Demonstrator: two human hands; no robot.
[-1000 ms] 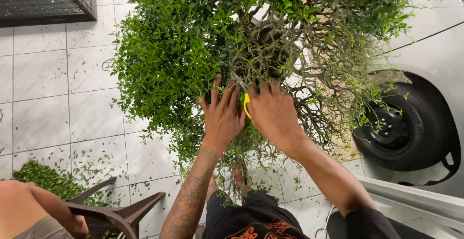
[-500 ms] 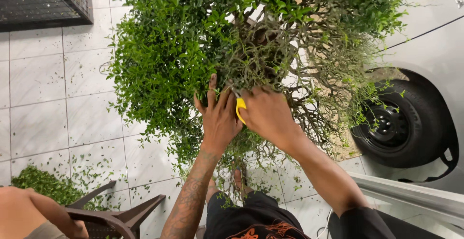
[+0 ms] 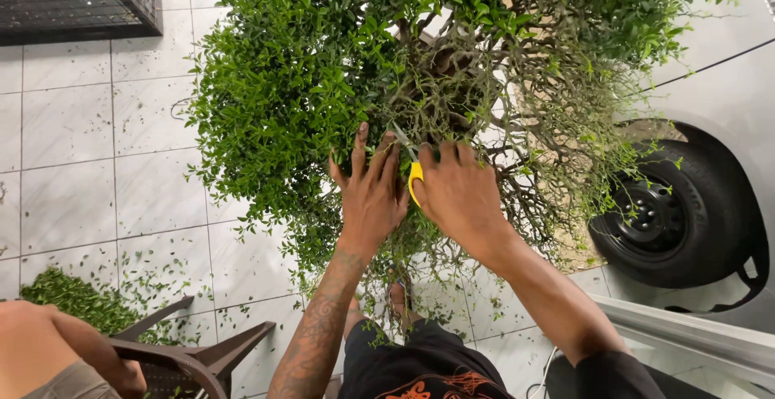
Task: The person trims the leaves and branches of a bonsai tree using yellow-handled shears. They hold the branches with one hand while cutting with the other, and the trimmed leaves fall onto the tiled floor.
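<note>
A dense green shrub (image 3: 323,84) is shown from above, over a tiled floor (image 3: 97,165). Yellow-handled scissors (image 3: 414,179) are held closed in the grip of the right hand (image 3: 460,193), the blades pointing up into the bare twigs at the shrub's centre. The left hand (image 3: 373,189), fingers spread and holding nothing, is pressed against the foliage just beside the scissors. Clippings (image 3: 73,302) are scattered on the floor at lower left.

Pale tiled floor (image 3: 73,197) strewn with green clippings (image 3: 69,298); dark metal grate (image 3: 73,0) top left, brown chair (image 3: 194,359) below, car wheel (image 3: 674,209) at right.
</note>
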